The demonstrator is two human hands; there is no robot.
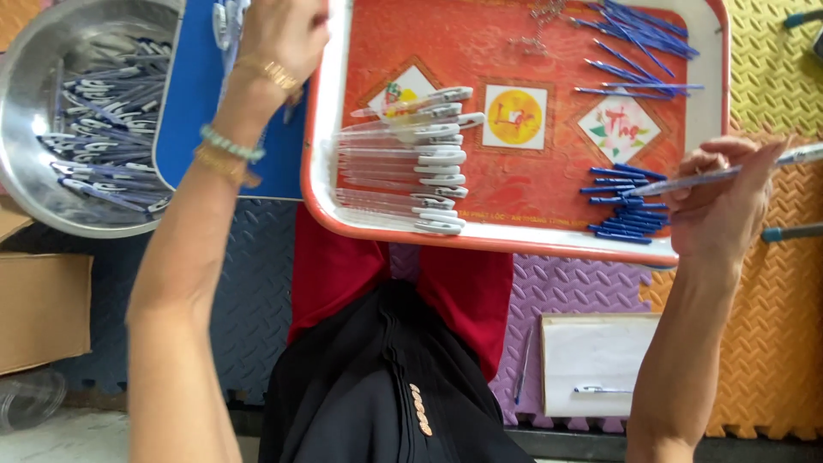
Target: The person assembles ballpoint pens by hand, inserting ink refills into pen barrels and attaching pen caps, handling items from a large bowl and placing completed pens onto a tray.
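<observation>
While the left hand (279, 34) hides its grip, right-hand fingers (716, 167) pinch a pen (729, 171) above the tray (514, 240).

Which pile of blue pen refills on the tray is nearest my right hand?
The lower pile by the tray's near edge, just beside the right hand; the other pile lies at the far corner.

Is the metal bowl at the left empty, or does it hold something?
It holds something. The metal bowl contains a loose heap of blue and white pens covering much of its bottom, beside the left hand.
</observation>
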